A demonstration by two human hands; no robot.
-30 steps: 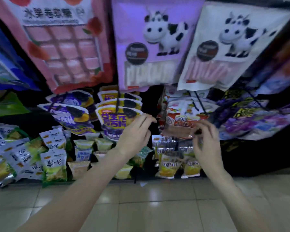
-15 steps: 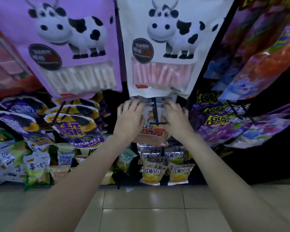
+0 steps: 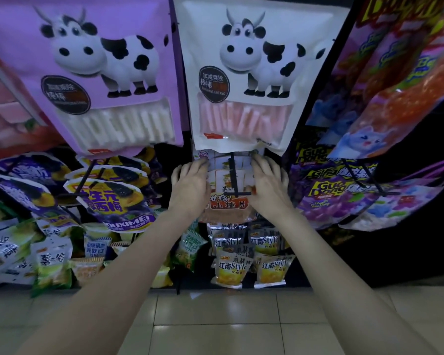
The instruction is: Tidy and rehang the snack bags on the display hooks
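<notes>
Now both hands flank the orange snack bags (image 3: 228, 203) on the black hook (image 3: 233, 175). Left hand (image 3: 190, 187) and right hand (image 3: 268, 187) each press a side edge; whether either grip is clamped, I cannot tell.

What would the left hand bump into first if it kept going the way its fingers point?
Probably the white cow bag hanging just above: the left hand points up beside the orange snack bag. Depth is unclear, so it might slip behind it.

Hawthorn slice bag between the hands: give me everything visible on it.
The hawthorn slice bag is a glossy plastic pouch, pale top, orange-red label band, reddish contents showing at the bottom. It hangs on a black hook under the white cow bag. The left hand and right hand flank its side edges; grip unclear.
</notes>
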